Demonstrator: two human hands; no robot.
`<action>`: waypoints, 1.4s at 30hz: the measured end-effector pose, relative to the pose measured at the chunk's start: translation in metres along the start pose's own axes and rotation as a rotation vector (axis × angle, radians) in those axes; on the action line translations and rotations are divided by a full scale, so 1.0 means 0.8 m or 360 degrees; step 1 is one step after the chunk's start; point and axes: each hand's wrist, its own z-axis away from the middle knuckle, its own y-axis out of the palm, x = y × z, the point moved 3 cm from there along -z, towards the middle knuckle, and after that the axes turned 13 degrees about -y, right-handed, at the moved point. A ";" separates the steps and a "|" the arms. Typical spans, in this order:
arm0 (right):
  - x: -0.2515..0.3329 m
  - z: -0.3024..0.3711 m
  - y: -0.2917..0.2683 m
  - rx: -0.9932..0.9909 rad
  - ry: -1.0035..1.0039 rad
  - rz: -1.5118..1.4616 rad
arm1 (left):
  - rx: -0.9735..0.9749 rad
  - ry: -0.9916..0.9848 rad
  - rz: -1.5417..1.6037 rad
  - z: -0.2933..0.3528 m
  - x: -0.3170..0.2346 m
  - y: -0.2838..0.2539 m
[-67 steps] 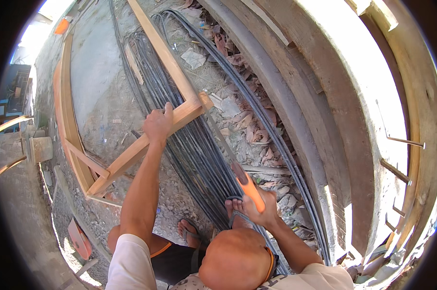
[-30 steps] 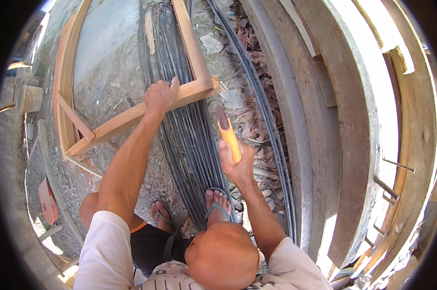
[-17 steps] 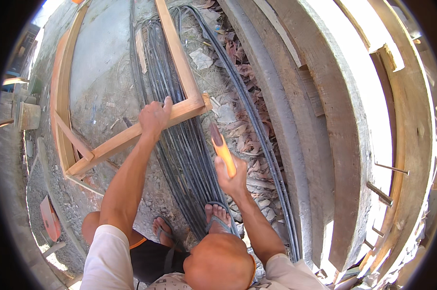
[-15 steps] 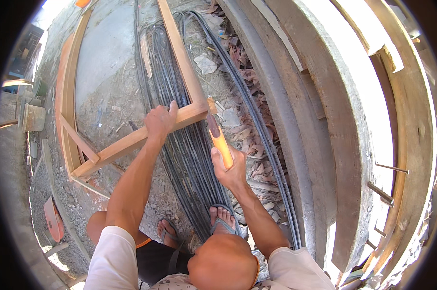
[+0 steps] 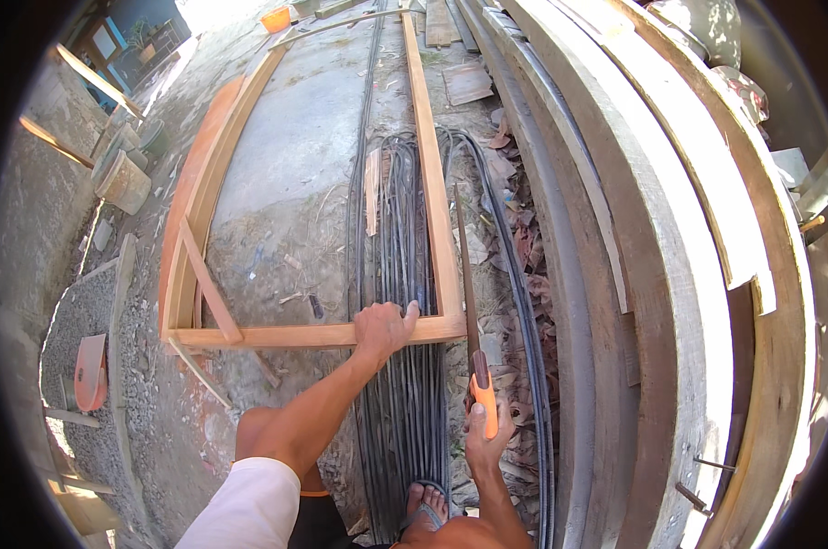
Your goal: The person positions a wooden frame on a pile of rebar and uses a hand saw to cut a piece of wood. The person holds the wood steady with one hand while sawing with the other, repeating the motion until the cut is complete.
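Note:
My left hand [image 5: 383, 329] is closed over the near rail of a long wooden frame [image 5: 277, 337], a little left of its near right corner. A handsaw [image 5: 484, 401] with an orange handle is gripped in my right hand [image 5: 489, 444]. Its narrow dark blade points away from me, just right of that corner. From this view I cannot tell whether the blade touches the wood. A thin diagonal brace [image 5: 211, 285] spans the frame's near left corner.
Black rebar [image 5: 400, 412] runs beneath the frame and by my sandalled foot [image 5: 428, 503]. Thick planks [image 5: 606, 210] are stacked at the right, with nails [image 5: 693, 497] sticking out. Buckets [image 5: 124, 183] stand at the left, near a pinkish-orange hand float [image 5: 91, 373]. An orange tub [image 5: 275, 19] is far off.
My view has swung, so more of the frame's far end shows. The saw has come out straight alongside the corner. The small stub that stuck out there no longer shows.

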 end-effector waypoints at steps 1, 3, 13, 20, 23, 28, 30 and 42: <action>0.006 -0.002 -0.003 0.0033 0.0048 0.0035 | -0.0037 -0.0003 0.0052 0.000 0.001 0.000; 0.003 0.001 -0.003 0.0077 -0.0006 0.0069 | 0.0002 -0.0045 -0.0011 0.003 -0.001 -0.005; -0.002 0.000 -0.004 0.0162 -0.0114 0.0063 | 0.0125 -0.0024 0.0032 0.004 -0.002 -0.020; 0.015 -0.019 -0.025 0.0122 0.0131 0.0011 | -0.0034 0.0080 0.0166 0.009 -0.026 -0.004; 0.016 -0.020 -0.009 0.0204 0.0137 0.0072 | 0.0014 0.0122 0.0185 0.009 0.003 -0.009; 0.027 0.049 -0.058 0.0293 0.0202 0.0123 | 0.0251 0.0453 -0.0138 0.015 0.012 -0.011; 0.062 0.109 -0.101 0.0315 -0.0029 0.0251 | 0.0315 0.0437 -0.0258 0.004 0.014 -0.009; 0.026 0.001 -0.022 0.0251 0.0017 0.0179 | 0.0361 0.0290 -0.0439 0.011 0.001 -0.008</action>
